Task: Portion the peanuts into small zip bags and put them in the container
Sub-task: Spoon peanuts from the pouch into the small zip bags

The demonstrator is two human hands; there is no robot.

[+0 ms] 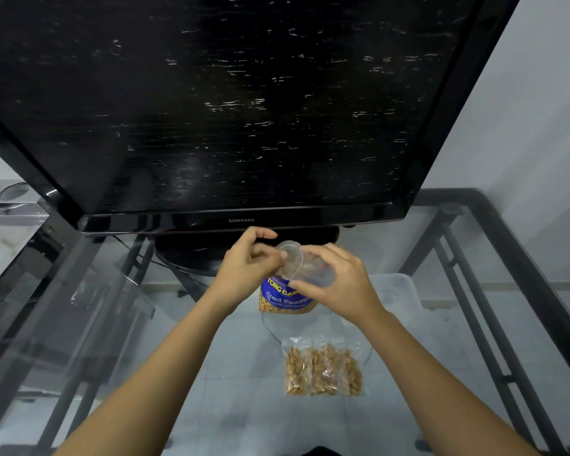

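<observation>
Both hands are raised over the glass table (pixel 195 373), just in front of the TV base. My right hand (pixel 341 287) wraps around a small clear plastic cup (pixel 293 263) whose round mouth faces left. My left hand (pixel 244 268) pinches the cup's rim with its fingertips. Directly beneath them stands the blue peanut bag (pixel 285 299), its top hidden by the hands and nuts showing through its lower window. Nearer to me, a small zip bag filled with peanuts (pixel 324 370) lies flat on the glass. A clear lidded container (pixel 397 289) sits to the right of my right hand.
A large black TV (pixel 227 110) leans over the back of the table, its oval stand (pixel 188 255) just behind my hands. The table's dark metal frame (pixel 494 291) runs along the right side. A shiny metal unit (pixel 7 218) stands at the left.
</observation>
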